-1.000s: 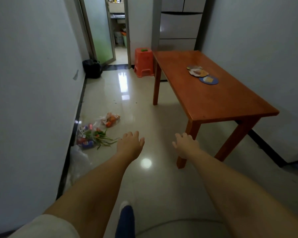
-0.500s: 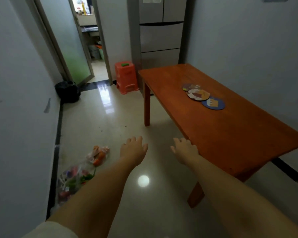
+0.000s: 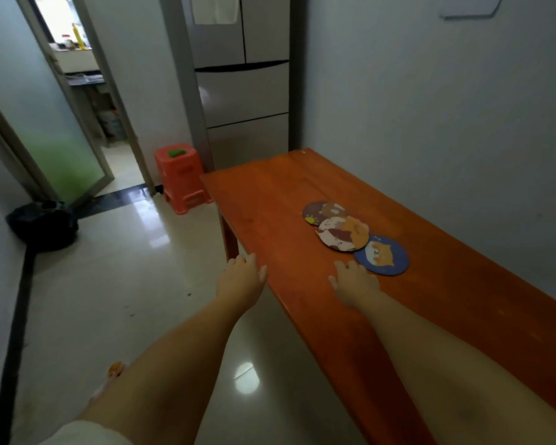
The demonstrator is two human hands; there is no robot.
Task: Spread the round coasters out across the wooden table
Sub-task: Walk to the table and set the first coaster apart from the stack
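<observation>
Three round coasters lie overlapping in a row on the wooden table [image 3: 302, 303]: a blue one [image 3: 384, 255] nearest me, a cream and orange one [image 3: 342, 234] in the middle, and a brown one [image 3: 321, 211] farthest. My right hand [image 3: 353, 281] hovers palm down over the table, fingers apart, just left of the blue coaster and holding nothing. My left hand [image 3: 243, 277] is stretched out palm down at the table's left edge, also empty.
The table's right side runs along a grey wall. An orange plastic stool [image 3: 182, 176] stands by its far left corner, a fridge [image 3: 241, 81] behind it. A black bag [image 3: 44, 224] sits on the tiled floor near an open glass door [image 3: 45, 117].
I have come closer to the table. Both hands have moved forward, the right one from beside the table's corner to over its top near the blue coaster.
</observation>
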